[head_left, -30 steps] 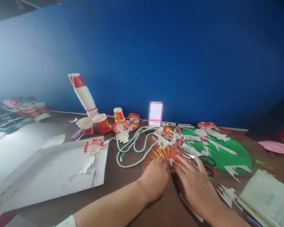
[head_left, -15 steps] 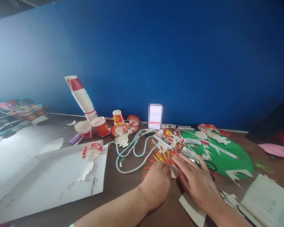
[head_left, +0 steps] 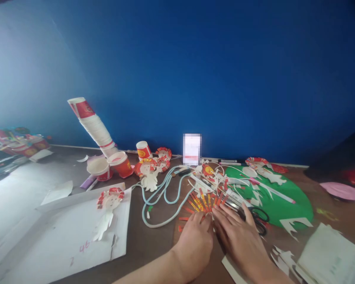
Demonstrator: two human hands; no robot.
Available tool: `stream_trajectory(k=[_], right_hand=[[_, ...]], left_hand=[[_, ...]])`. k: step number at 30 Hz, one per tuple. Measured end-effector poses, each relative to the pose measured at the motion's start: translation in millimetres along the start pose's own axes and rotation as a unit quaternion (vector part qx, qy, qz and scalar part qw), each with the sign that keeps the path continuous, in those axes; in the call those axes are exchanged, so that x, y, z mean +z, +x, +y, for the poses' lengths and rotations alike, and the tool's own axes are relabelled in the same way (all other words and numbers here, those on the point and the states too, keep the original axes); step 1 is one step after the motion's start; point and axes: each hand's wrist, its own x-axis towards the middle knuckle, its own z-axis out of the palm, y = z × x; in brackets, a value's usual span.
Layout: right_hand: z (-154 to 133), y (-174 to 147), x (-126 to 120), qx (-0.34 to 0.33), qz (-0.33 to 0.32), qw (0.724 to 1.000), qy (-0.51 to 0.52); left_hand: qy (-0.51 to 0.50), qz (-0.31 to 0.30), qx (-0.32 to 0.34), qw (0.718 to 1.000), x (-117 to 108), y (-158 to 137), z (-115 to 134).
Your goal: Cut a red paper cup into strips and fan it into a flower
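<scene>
A red paper cup cut into a fan of strips with yellow print (head_left: pixel 206 200) lies on the brown table between my hands. My left hand (head_left: pixel 195 238) is closed, its curled fingers pressing at the near edge of the strips. Beside it my right hand (head_left: pixel 238 234) lies flat over the cup's right side, fingers stretched out. Between them they hide most of the cup's middle. Black-handled scissors (head_left: pixel 258 221) lie just right of my right hand, partly covered by it.
A pale blue cable (head_left: pixel 154 225) loops left of my hands. A white board (head_left: pixel 62 232) carries a paper figure (head_left: pixel 109 205). Behind stand a leaning cup stack (head_left: pixel 96 130) and loose cups (head_left: pixel 120 165). A green disc (head_left: pixel 298 201) with paper scraps and a notebook (head_left: pixel 331 252) lie right.
The view has shifted slightly. My right hand has come closer to my left, and the white round piece that showed between them is now mostly covered.
</scene>
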Motion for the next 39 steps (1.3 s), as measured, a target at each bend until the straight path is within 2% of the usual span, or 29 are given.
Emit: stream_trajectory(k=[8, 14, 20, 25, 31, 39], right_hand=[[8, -8, -4, -0.031, -0.021, 0.999, -0.022], [15, -10, -18, -0.007, 0.1, 0.995, 0.012], [19, -11, -20, 0.003, 0.12, 0.993, 0.019], [16, -8, -16, -0.006, 0.079, 0.997, 0.002], [-5, -8, -18, 0.002, -0.004, 1.0, 0.03], [-13, -13, -9, 0.027, -0.03, 0.998, 0.049]], left_hand=[[-0.042, 0.009, -0.017, 0.999, -1, -3, -2], [-0.124, 0.067, -0.046, 0.989, 6, -9, -4], [-0.136, 0.144, -0.072, 0.978, 3, -9, -7], [-0.123, 0.17, -0.112, 0.971, 2, -8, -12], [-0.104, 0.124, -0.026, 0.987, 9, -12, -13], [-0.118, 0.077, -0.041, 0.989, 12, -13, -15]])
